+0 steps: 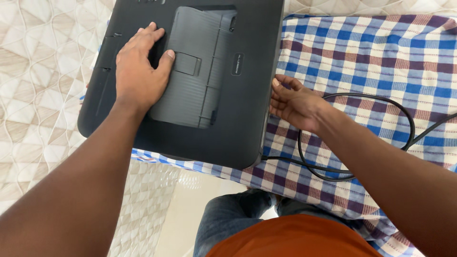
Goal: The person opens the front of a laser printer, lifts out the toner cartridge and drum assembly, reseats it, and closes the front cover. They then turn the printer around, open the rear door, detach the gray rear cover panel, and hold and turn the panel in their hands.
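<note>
Landmark: printer (pixel 228 114). It lies flat on the checked cloth (pixel 381 57), which spreads to the printer's right and toward the viewer. Quilted bed (pixel 43 62) lies under both and extends left of the printer. Left hand (pixel 140 66) rests palm-down on the printer's top, at the left part of its ribbed panel (pixel 200 81), thumb touching the panel's small tab. Right hand (pixel 295 102) sits against the printer's right edge, fingers (pixel 281 85) touching it. Cable (pixel 362 138) leaves the printer's near right corner and loops on the cloth, right of the printer, around the right wrist.
</note>
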`<state>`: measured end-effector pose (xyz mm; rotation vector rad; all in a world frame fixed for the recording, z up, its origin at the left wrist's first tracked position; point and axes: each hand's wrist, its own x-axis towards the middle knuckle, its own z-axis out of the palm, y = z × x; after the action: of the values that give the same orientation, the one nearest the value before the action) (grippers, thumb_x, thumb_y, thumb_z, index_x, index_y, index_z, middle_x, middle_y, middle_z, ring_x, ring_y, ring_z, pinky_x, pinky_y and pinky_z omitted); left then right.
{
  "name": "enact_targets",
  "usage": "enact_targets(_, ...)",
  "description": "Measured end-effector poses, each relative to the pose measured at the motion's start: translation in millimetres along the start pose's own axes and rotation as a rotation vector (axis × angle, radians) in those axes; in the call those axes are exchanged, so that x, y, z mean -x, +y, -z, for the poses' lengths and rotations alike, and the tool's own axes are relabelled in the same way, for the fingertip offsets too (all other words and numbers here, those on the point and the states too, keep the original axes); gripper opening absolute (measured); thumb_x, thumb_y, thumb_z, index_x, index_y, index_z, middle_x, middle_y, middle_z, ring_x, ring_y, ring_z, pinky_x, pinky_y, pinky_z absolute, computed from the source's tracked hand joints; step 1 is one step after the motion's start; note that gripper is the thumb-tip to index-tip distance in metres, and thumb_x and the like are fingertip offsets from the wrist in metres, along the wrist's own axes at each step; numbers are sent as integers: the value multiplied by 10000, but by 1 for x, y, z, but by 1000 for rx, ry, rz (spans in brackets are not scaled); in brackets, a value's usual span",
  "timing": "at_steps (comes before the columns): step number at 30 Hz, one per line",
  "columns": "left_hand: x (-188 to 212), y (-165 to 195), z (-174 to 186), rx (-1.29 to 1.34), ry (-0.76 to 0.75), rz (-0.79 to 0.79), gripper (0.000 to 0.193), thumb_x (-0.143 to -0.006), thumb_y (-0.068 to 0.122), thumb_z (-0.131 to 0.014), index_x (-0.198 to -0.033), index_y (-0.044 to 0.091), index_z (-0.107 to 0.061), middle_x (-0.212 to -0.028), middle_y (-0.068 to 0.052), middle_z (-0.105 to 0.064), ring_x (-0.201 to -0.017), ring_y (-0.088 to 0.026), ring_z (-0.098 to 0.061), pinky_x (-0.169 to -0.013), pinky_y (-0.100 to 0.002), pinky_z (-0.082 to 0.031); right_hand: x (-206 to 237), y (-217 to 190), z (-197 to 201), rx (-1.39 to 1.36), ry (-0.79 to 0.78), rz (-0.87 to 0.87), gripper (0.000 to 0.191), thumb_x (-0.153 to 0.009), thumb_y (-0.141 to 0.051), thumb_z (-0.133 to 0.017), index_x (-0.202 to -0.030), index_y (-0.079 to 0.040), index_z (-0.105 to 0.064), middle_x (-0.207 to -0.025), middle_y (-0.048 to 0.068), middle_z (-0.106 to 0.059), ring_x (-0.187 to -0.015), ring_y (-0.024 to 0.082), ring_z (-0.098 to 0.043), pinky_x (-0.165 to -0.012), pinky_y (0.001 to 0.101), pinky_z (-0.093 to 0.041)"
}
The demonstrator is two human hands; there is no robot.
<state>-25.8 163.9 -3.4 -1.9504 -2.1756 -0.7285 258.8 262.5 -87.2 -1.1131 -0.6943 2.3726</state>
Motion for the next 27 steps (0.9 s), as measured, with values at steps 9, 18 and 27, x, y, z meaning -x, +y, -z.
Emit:
enact_targets(9,1,-2,-2,-10,-1,14,425,-1010,218,-678,-1388,30,-631,-1528,-172,-552,-1466,-353,-434,-1198,-499,-295,-3,5,-1,5,14,13,434,-982,-257,-614,-1378,-171,-459,-964,18,-647,-902,113,-642,-919,301,-552)
enact_targets(18,3,-13,7,169,47,91,405,-1001,209,-691,-1370,45,-663,-1533,-189,-558,-1439,-360,-504,-1203,-432,-381,8,2,10,178,147,124,510,-1000,-361,-579,-1393,-53,-475,-1126,71,-556,-1130,230,-571,-1105,388,-503)
enact_targets(27,68,-71,68,280,69,735,497,-977,273,-666,-1390,19,-556,-1277,-159,-665,-1139,-256,-650,-987,-369,-479,-6,-44,-27,478,161,431,582,-1039,-377,-432,-1525,-77,-320,-1515,117,-467,-1412,293,-473,-1178,425,-383)
